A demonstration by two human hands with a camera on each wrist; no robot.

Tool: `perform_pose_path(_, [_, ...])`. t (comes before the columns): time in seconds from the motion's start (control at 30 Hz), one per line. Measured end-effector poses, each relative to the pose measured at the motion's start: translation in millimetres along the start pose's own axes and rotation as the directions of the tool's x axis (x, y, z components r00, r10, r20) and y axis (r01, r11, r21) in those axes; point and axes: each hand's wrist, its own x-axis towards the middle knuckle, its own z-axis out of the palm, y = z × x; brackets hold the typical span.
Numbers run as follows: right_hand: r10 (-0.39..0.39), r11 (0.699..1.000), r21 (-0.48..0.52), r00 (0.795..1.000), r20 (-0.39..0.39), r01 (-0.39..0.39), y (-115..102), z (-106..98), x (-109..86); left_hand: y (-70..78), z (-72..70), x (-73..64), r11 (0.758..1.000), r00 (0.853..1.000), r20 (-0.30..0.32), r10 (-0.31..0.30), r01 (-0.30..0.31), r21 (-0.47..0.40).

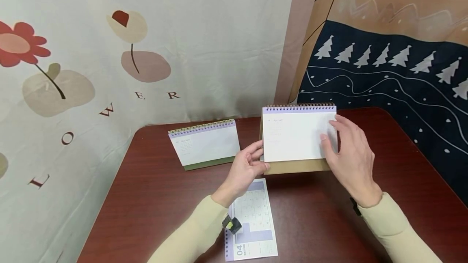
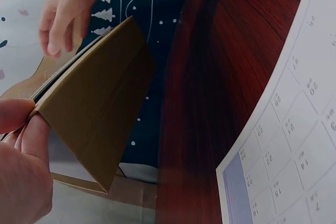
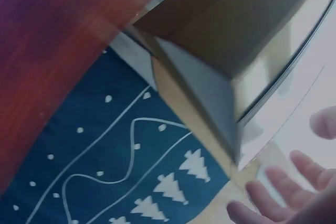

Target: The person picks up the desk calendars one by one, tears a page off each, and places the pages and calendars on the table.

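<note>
My left hand pinches the lower left corner of a tan cardboard desk calendar with white pages, thumb in front and fingers curled in behind. My right hand is loose and spread at the other side, thumb over the page's face and fingertips by its right edge; I cannot tell whether they touch the paper.

The calendar is up between my two hands, toward the far side of the table, and looks lifted clear of the wood. I judge it light, easily carried by one corner. The folded cardboard stand should be stiff yet liable to hinge at its creases, so the lower corners seem the surest hold. The smooth white pages probably bend, slide and crease under a hard squeeze; I would take them lightly by the edge. The bronze-coloured wire spiral along the top likely lets them swing, and makes a poor handle, since its loops could be bent.

Just left of my left hand, a green-based desk calendar with a gold-coloured spiral stands tilted on the reddish-brown wooden table. Under my left forearm lies a loose white and lilac calendar sheet marked 04. Beyond hang a pale flower-printed cloth and a dark blue tree-printed one.
</note>
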Motion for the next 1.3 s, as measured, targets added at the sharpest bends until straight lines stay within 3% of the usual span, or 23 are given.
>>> perform_pose_path(0.17, [-0.214, 0.976, 0.042, 0.977, -0.02, 0.215, -6.8, 6.4, -3.1, 0.4, 1.5, -0.2, 1.0, 1.0, -0.004, -0.003, 0.003, -0.004])
perform_pose_path(0.47, [-0.342, 0.937, 0.105, 0.936, 0.081, 0.333, -13.9, 14.6, -8.1, 0.9, 2.3, -0.7, 1.0, 1.0, 0.0, -0.001, 0.001, -0.015])
perform_pose_path(0.83, [-0.401, 0.915, 0.116, 0.898, 0.182, 0.385, -19.3, 23.2, -11.0, 2.8, 3.9, -2.5, 1.0, 1.0, -0.014, 0.003, -0.002, 0.021])
perform_pose_path(1.3, [-0.402, 0.915, 0.071, 0.894, 0.198, 0.396, -22.1, 24.5, -10.1, 3.1, 2.1, -4.8, 0.999, 1.0, -0.012, 0.003, -0.002, 0.048])
